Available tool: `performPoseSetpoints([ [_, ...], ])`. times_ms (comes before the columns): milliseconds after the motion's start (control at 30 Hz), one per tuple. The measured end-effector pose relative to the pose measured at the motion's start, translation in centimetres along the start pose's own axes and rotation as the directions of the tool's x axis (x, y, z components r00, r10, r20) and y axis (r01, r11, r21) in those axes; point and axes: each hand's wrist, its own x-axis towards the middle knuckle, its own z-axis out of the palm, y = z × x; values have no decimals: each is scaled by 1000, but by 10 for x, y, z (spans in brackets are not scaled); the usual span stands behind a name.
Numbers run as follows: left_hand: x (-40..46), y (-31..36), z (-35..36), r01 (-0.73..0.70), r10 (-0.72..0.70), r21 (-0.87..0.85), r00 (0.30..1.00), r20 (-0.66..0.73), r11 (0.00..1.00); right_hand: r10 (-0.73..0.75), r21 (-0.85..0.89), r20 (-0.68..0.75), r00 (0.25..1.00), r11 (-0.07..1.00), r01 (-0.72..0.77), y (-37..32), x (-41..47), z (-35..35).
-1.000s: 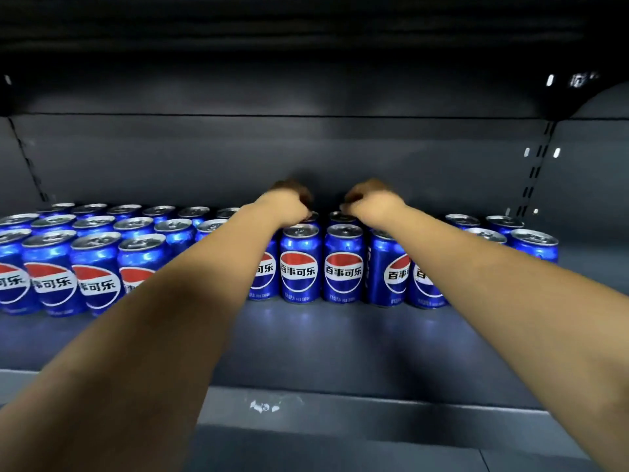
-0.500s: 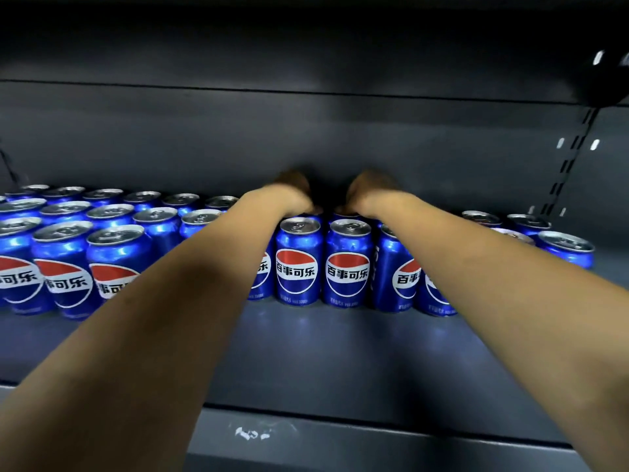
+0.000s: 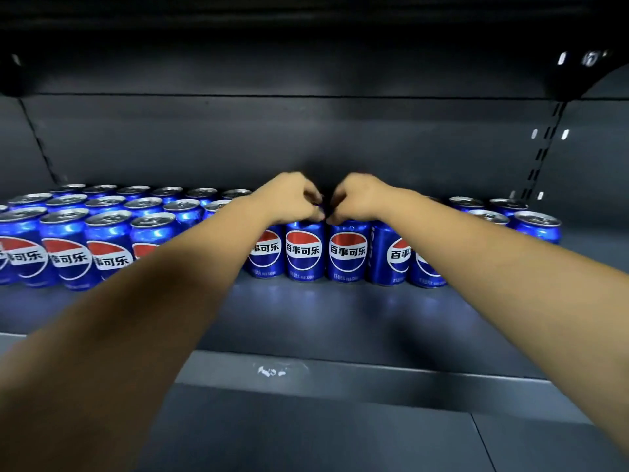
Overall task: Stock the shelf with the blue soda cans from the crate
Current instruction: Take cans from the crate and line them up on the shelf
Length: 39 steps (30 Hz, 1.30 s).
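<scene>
Blue soda cans with red, white and blue logos stand in rows on the dark shelf [image 3: 340, 321]. My left hand [image 3: 291, 199] sits over the top of one front-row can [image 3: 304, 252], fingers curled down on its rim. Right beside it, my right hand [image 3: 359, 199] is curled the same way over the neighbouring front can [image 3: 348, 253]. Both hands hide those cans' lids, and a sliver of blue shows between the thumbs. More cans fill the left block [image 3: 68, 253] and a few stand at the far right [image 3: 536, 226].
The shelf's front strip ahead of the cans is bare, with a scuffed front lip [image 3: 272, 371]. A shelf underside hangs dark overhead. A slotted upright [image 3: 544, 148] runs up the back right wall. No crate is in view.
Both hands have drawn back from the rear of the shelf and now sit over the lids of the two front middle cans, which have stayed in place.
</scene>
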Motion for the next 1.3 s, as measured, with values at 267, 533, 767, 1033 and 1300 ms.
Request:
performPoseSetpoints([
  [267,-9,10,9,48,-56,197,998,32,979,-44,-59,20,999,997,45,1,-20,2],
  [533,-4,66,13,-45,35,192,998,56,980,8,-1,4,1000,1000,-8,43,-42,-20],
  [767,-5,76,35,-10,17,349,1000,-16,937,-37,-80,-28,999,996,34,59,-46,-8],
  [1033,-5,63,40,-64,95,412,994,-56,909,-33,-185,-123,992,983,10,60,-43,-1],
  [1300,-8,59,47,-56,113,414,987,-114,909,-28,-267,-145,989,964,-12,56,-44,1],
])
